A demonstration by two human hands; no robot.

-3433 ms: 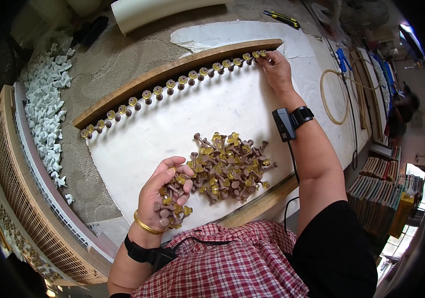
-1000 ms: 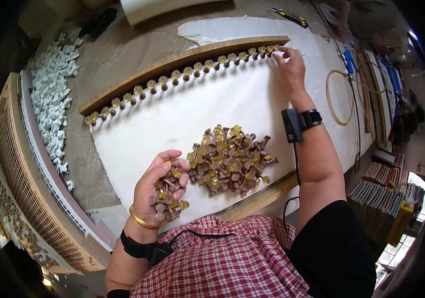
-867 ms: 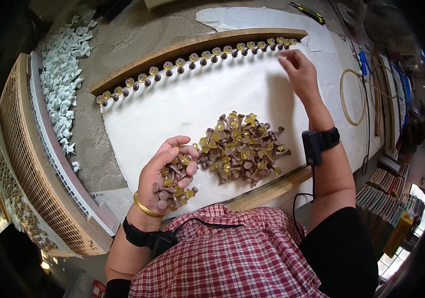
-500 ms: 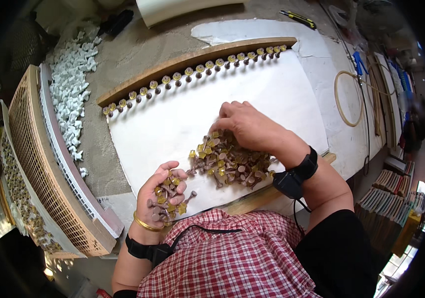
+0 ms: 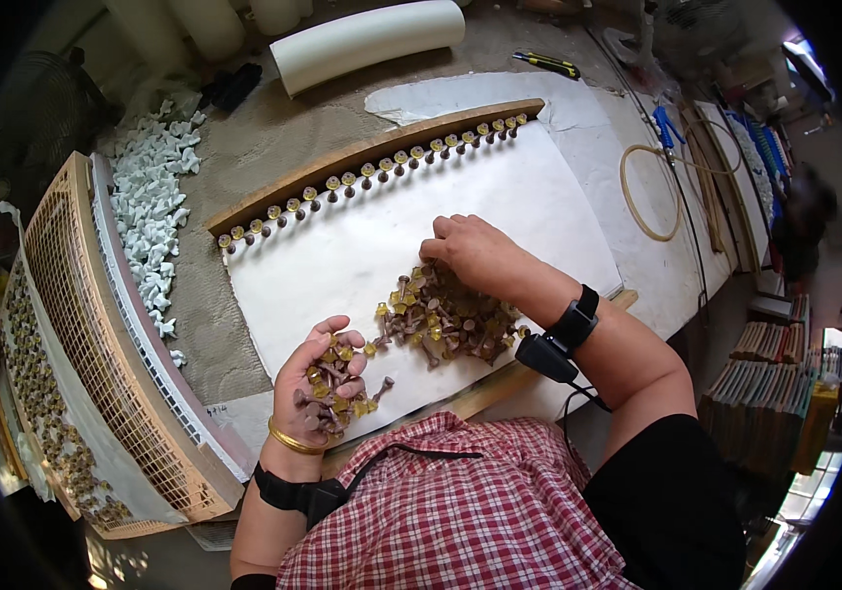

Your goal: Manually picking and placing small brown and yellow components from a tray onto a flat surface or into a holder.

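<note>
My left hand (image 5: pixel 295 374) is cupped palm up, its fingers curled round a cluster of small brown-stemmed pegs with yellow flower-shaped ends (image 5: pixel 334 382). To its right, a heap of the same pegs (image 5: pixel 446 320) lies on a white board (image 5: pixel 342 251). Over the heap's far edge, my right hand (image 5: pixel 480 254) points down with bent fingers pressed together. Its fingertips are partly hidden, so what they hold cannot be made out. Along the board's far side, a row of pegs (image 5: pixel 368 171) stands against a wooden strip (image 5: pixel 293 187), yellow ends toward the strip.
At the left, white pieces (image 5: pixel 150 206) are piled beside a wood-framed mesh rack (image 5: pixel 96 305); more pegs (image 5: pixel 42 383) fill a tray beyond. A white roll (image 5: pixel 367 44) and yellow-black utility knife (image 5: pixel 547 65) lie at the back. A looped hose (image 5: pixel 628 192) lies right.
The view has shifted, bringing more of the white roll into sight. My right hand's fingers are drawn closer together at the heap's far edge. The left hand keeps its cupped hold.
</note>
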